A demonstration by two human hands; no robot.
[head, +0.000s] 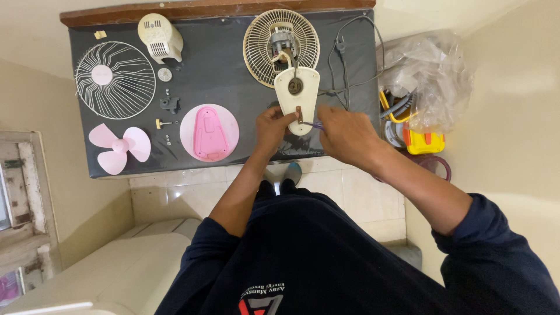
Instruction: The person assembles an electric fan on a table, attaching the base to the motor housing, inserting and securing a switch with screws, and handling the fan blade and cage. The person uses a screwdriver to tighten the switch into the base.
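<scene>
The dark sleeves and bare forearms come first, leading up to both hands at the desk's [233, 87] near edge, right of its middle. The left hand [273, 125] is clenched on the lower left side of the cream fan body [296, 96], thumb pressed against its rounded end. The right hand [345, 133] pinches a thin purple-handled tool [314, 124], its tip touching the small brown spot low on that body. The cream body lies between the two hands, its wide end reaching toward the far edge, where it joins the rear grille with motor [281, 45]. A grey cord [341, 58] loops near the far right corner. Just left of the left hand lies a pink round base [209, 132]; small screws and a black part [169, 104] sit beyond it. At the near left corner lies the pink fan blade [118, 147], with the white front grille [115, 80] and cream motor cover [159, 37] toward the far left corner. Off the right edge, a clear plastic bag [429, 76] covers a container holding a yellow tool [423, 142] and cables
</scene>
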